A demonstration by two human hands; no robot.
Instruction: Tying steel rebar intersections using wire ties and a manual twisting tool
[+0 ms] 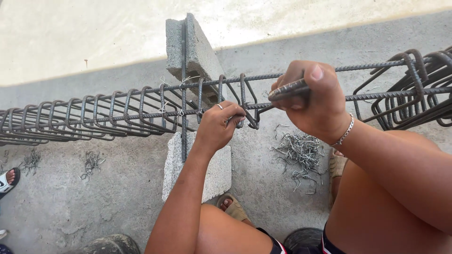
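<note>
Nearest the lens, right hand point(314, 101) clenched on tying tool point(288, 89), left hand point(217, 126) pinching stirrup point(248, 106) against rebar cage point(117, 113) over concrete block point(195, 51); tying apparently underway, demanded a steady twist next.

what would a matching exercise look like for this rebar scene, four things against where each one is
Things:
1. left hand
2. right hand
3. concrete block
4. pile of wire ties

Places:
A. loose on the ground below the cage
B. standing under the rebar cage, holding it up
C. pinching a stirrup at the middle of the cage
D. closed round a metal tool above the top bar

Pairs: 1-C, 2-D, 3-B, 4-A
</note>
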